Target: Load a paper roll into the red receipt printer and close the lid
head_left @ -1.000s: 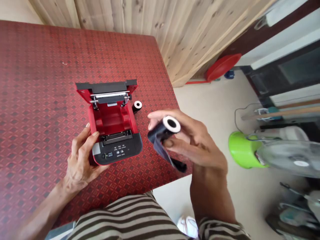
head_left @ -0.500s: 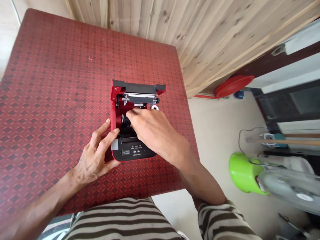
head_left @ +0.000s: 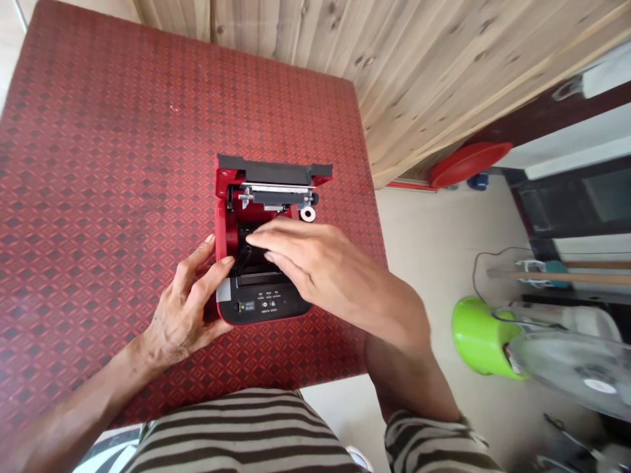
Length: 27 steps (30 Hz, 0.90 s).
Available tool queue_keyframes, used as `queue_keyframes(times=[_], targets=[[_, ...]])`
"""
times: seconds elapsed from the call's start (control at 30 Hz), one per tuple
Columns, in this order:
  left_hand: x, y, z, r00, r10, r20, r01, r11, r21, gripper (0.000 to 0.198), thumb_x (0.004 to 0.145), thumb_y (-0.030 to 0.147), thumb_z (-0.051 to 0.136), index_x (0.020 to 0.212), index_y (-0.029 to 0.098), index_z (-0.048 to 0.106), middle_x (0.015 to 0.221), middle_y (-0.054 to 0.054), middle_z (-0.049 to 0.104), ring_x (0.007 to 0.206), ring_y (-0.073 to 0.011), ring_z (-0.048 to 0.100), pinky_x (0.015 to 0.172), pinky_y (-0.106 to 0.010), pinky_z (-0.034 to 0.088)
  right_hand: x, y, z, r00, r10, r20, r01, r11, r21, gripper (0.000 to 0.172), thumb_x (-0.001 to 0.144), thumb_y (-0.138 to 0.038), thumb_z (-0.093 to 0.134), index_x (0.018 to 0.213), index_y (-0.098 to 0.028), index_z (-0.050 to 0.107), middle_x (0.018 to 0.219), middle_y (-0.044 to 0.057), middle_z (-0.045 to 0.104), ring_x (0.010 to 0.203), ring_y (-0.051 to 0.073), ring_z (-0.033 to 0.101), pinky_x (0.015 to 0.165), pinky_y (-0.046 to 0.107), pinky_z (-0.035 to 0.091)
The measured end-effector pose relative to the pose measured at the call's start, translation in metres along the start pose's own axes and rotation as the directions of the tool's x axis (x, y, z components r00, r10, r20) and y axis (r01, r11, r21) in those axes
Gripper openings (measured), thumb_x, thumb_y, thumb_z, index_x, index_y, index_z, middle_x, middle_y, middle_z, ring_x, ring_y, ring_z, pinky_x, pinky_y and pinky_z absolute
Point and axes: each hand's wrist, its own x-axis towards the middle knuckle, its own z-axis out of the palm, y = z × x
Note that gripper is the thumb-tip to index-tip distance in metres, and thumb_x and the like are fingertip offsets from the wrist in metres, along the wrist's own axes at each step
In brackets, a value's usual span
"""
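Note:
A red and black label printer (head_left: 290, 309) sits on the table with its lid (head_left: 276, 172) raised. My left hand (head_left: 180, 309) grips the printer's left side, with a fingertip on the edge of the red wall and the other fingers along the outside. Over the open compartment (head_left: 242, 238), my right hand (head_left: 320, 263) has its fingers stretched out, tips reaching inside. No object shows in its fingers, and its palm and wrist cover the printer's right side. A small white paper roll (head_left: 308, 214) stands just beyond that hand, by the printer's right wall.
The red patterned table (head_left: 123, 164) ends at a wooden plank wall (head_left: 296, 39) at the back. On the floor to the right are a green bucket (head_left: 476, 335), a red basin (head_left: 468, 164) and a fan (head_left: 566, 361).
My right hand's fingers have straightened from a bent pose, and its wrist has swung right. The white ring seen inside the compartment no longer shows. My left hand keeps its grip.

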Motion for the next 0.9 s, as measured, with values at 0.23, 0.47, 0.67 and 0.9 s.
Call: queue_keyframes(times=[0.23,0.47,0.67,0.9], targets=[[-0.001,-0.002,0.0,1.0,-0.005,0.0,0.005,1.0,0.011,0.089,0.099,0.052,0.072,0.172,0.023,0.029,0.168,-0.022,0.043,0.152,-0.0365,0.054,0.109,-0.046,0.065,0.0,0.004,0.013,0.997,-0.038,-0.06,0.042,0.997,0.066,0.016,0.108,-0.014,0.06,0.11,-0.012,0.075,0.107,0.009,0.077,0.099,0.022,0.075,0.091,0.037,0.061],[0.01,-0.009,-0.024,0.984,-0.173,0.045,0.179,0.963,-0.202,0.092,0.098,0.075,0.06,0.169,0.024,0.031,0.156,-0.022,0.056,0.133,-0.0381,0.067,0.108,-0.062,0.061,-0.02,-0.003,0.021,0.968,-0.003,-0.25,0.034,0.992,0.119,0.007,0.108,-0.017,0.064,0.104,-0.017,0.07,0.103,0.005,0.071,0.095,0.017,0.07,0.088,0.031,0.058],[0.077,-0.022,-0.047,0.985,-0.167,-0.049,0.155,0.971,-0.179,0.09,0.101,0.078,0.051,0.167,0.02,0.033,0.16,-0.023,0.049,0.14,-0.0363,0.061,0.109,-0.055,0.058,-0.035,-0.008,0.031,0.935,-0.035,-0.354,0.064,0.995,0.072,0.002,0.104,-0.016,0.068,0.102,-0.016,0.069,0.102,0.007,0.073,0.097,0.02,0.068,0.09,0.034,0.058],[0.122,-0.016,-0.044,0.995,0.089,0.044,-0.091,0.995,0.047,0.078,0.109,0.071,0.036,0.158,0.012,0.046,0.142,-0.016,0.068,0.127,-0.0273,0.064,0.114,-0.045,0.051,-0.047,-0.026,0.032,0.926,-0.084,-0.368,0.023,0.986,-0.167,0.014,0.107,-0.012,0.059,0.106,-0.014,0.072,0.101,0.009,0.077,0.092,0.023,0.062,0.086,0.038,0.058]])
